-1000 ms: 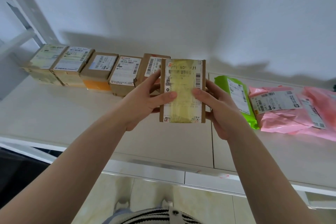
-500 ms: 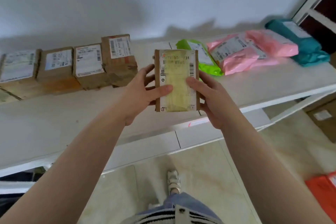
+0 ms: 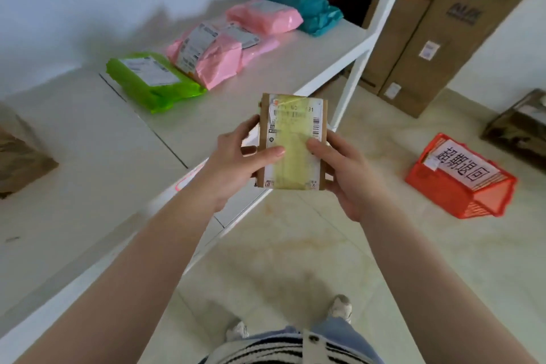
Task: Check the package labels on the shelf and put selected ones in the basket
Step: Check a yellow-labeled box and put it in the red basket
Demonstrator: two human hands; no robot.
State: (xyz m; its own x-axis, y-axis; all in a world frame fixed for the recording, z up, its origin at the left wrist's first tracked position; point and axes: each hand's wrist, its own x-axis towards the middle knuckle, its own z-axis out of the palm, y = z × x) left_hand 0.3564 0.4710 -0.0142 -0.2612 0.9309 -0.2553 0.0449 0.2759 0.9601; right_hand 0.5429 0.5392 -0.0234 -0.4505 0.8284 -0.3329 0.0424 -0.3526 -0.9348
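Note:
I hold a small brown cardboard package [image 3: 293, 139] with a yellowed shipping label, face up, between both hands. My left hand [image 3: 236, 162] grips its left edge, thumb on the label. My right hand [image 3: 339, 168] grips the right edge, thumb on the label too. The package hangs in the air past the front edge of the white shelf [image 3: 103, 151]. An orange-red plastic basket [image 3: 461, 177] with a white paper sign lies on the floor to the right, apart from my hands.
On the shelf lie a green mailer bag [image 3: 153, 80], pink bags [image 3: 212, 50] and teal bags [image 3: 298, 0]. A brown box [image 3: 17, 156] shows at the left edge. Tall cardboard cartons [image 3: 428, 32] stand beyond the shelf's white post [image 3: 363, 47]. A dark crate [image 3: 520, 127] sits far right.
The view has swung right, away from the row of brown boxes, and the basket and cartons have come into sight. The package has moved off the shelf, over the floor, still in both hands.

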